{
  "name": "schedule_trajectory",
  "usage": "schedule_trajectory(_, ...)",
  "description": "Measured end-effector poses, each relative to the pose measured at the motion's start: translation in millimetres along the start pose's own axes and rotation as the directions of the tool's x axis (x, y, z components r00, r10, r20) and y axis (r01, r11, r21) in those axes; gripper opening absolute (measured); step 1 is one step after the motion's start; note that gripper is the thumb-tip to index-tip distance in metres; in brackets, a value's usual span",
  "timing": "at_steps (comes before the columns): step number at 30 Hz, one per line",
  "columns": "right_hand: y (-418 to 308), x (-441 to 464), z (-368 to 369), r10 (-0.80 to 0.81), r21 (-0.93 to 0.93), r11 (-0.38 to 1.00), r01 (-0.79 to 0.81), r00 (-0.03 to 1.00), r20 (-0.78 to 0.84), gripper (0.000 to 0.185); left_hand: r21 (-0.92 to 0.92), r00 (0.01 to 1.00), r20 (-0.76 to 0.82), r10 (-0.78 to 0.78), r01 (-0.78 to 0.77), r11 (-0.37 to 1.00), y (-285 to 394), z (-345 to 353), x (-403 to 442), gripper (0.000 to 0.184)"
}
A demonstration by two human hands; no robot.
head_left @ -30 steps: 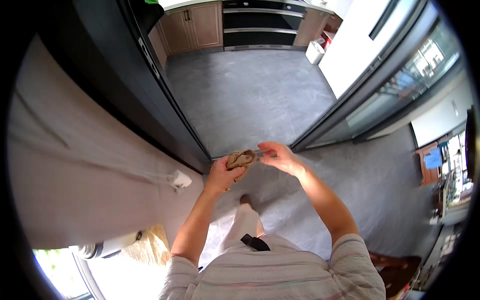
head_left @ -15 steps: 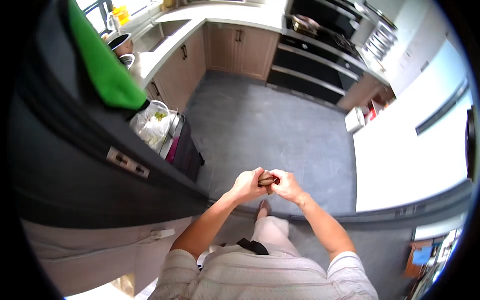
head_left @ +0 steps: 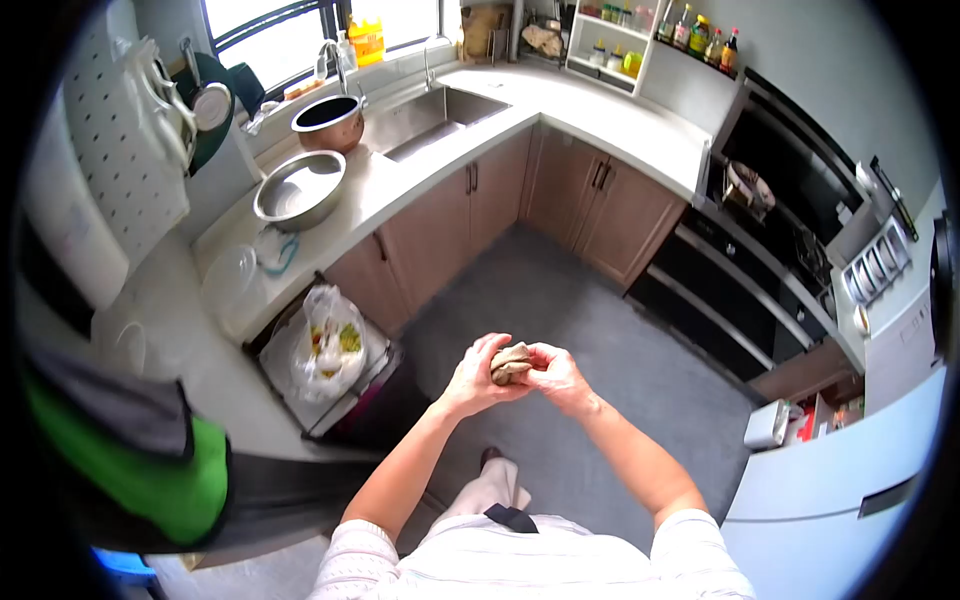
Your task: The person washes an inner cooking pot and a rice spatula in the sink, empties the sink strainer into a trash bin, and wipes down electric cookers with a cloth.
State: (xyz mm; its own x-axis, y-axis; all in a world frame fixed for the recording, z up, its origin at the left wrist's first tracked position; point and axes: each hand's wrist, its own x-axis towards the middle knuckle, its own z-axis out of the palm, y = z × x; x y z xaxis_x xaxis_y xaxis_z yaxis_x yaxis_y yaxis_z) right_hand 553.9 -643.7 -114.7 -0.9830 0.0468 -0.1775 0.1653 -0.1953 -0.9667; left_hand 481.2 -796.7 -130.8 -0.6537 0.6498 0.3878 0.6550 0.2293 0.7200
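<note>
A crumpled brown bundle (head_left: 510,364) is held between both hands in front of the body, above the grey floor. My left hand (head_left: 474,378) wraps round its left side, fingers curled over it. My right hand (head_left: 558,378) pinches its right edge with thumb and fingers. What the bundle is made of, and whether anything is inside, I cannot make out.
A bin with a plastic bag (head_left: 330,345) stands at the left. Beyond it are a steel basin (head_left: 300,190), a copper-coloured pot (head_left: 330,125) and a sink (head_left: 430,120). The stove (head_left: 740,260) is at the right, a white fridge (head_left: 820,480) at lower right.
The view has moved from the doorway into the kitchen and turned left, bringing the sink counter into sight. My right hand, earlier apart from my left at the bundle's end, has closed in on it.
</note>
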Motion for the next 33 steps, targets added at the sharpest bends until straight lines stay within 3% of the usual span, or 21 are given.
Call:
schedule_trajectory(1,-8.9,21.5,-11.0,-0.021,0.012,1.0,0.021,1.0,-0.004,0.023,-0.252,0.993,0.06,-0.099,0.111,0.961,-7.3,2.0,24.2,0.068)
schedule_trajectory(3,-23.9,53.3,-30.9,-0.034,0.026,0.999,0.035,0.999,-0.003,0.021,-0.679,0.941,0.243,-0.234,0.337,0.652,-17.0,10.6,60.4,0.064)
schedule_trajectory(4,-33.8,70.5,-43.2,-0.014,-0.015,1.0,0.014,1.0,0.005,0.023,-0.689,0.929,0.257,-0.267,0.37,0.623,-22.6,13.6,81.5,0.062)
schedule_trajectory(7,-54.9,120.6,-79.4,-0.024,0.095,0.995,0.024,1.0,0.008,0.026,-0.69,0.873,0.329,-0.36,0.482,0.54,-38.4,19.9,147.1,0.059)
schedule_trajectory(8,-61.1,138.4,-91.3,-0.031,0.083,0.996,0.03,0.999,0.014,0.028,-0.686,0.876,0.291,-0.385,0.472,0.554,-41.9,22.1,167.4,0.055)
schedule_trajectory(11,-81.2,201.0,-124.3,-0.04,0.062,0.998,0.034,0.995,0.091,0.027,-0.776,0.857,0.33,-0.396,0.485,0.404,-72.7,26.7,226.2,0.049)
schedule_trajectory(16,-110.6,310.1,-178.7,-0.091,-0.126,0.984,0.129,0.958,0.272,0.04,-0.793,0.817,0.23,-0.529,0.472,0.385,-123.1,31.9,323.4,0.043)
schedule_trajectory(17,-123.5,328.1,-187.5,-0.079,-0.29,0.941,0.173,0.948,0.308,0.041,-0.807,0.822,0.192,-0.536,0.443,0.391,-125.8,26.7,341.6,0.041)
schedule_trajectory(19,-149.9,371.0,-196.4,-0.046,-0.573,0.771,0.278,0.922,0.385,0.043,-0.784,0.79,0.154,-0.593,0.463,0.413,-141.5,13.3,369.8,0.035)
schedule_trajectory(20,-155.9,392.6,-196.2,-0.196,-0.545,0.699,0.464,0.857,0.477,0.047,-0.805,0.763,0.157,-0.628,0.467,0.366,-154.6,5.4,376.8,0.027)
schedule_trajectory(21,-175.8,404.1,-188.5,-0.19,-0.614,0.601,0.511,0.838,0.511,0.051,-0.835,0.753,0.102,-0.65,0.42,0.355,-150.7,-6.5,386.8,0.019)
schedule_trajectory(22,-182.8,421.2,-184.9,-0.298,-0.627,0.412,0.661,0.748,0.593,0.054,-0.852,0.735,0.133,-0.665,0.427,0.302,-165.9,-14.2,391.2,0.018)
schedule_trajectory(23,-188.3,439.1,-180.4,-0.388,-0.605,0.197,0.771,0.628,0.675,0.057,-0.865,0.719,0.162,-0.676,0.434,0.254,-182.0,-25.1,394.6,0.018)
schedule_trajectory(24,-198.1,454.2,-173.4,-0.35,-0.588,0.134,0.798,0.593,0.725,0.063,-0.863,0.705,0.185,-0.684,0.45,0.23,-187.4,-39.1,402.9,0.018)
schedule_trajectory(27,-209.6,514.0,-159.1,-0.341,-0.393,-0.245,0.886,0.3,0.891,0.066,-0.888,0.802,0.188,-0.566,0.386,0.251,-227.1,-68.5,429.5,0.014)
schedule_trajectory(29,-217.7,555.0,-150.0,-0.268,-0.328,-0.301,0.896,0.25,0.93,0.059,-0.894,0.821,0.294,-0.489,0.418,0.164,-264.0,-85.8,450.8,0.013)
schedule_trajectory(33,-246.4,640.8,-134.2,-0.19,-0.261,-0.421,0.869,0.197,0.962,0.061,-0.829,0.817,0.269,-0.51,0.466,0.309,-281.9,-120.5,528.9,0.028)
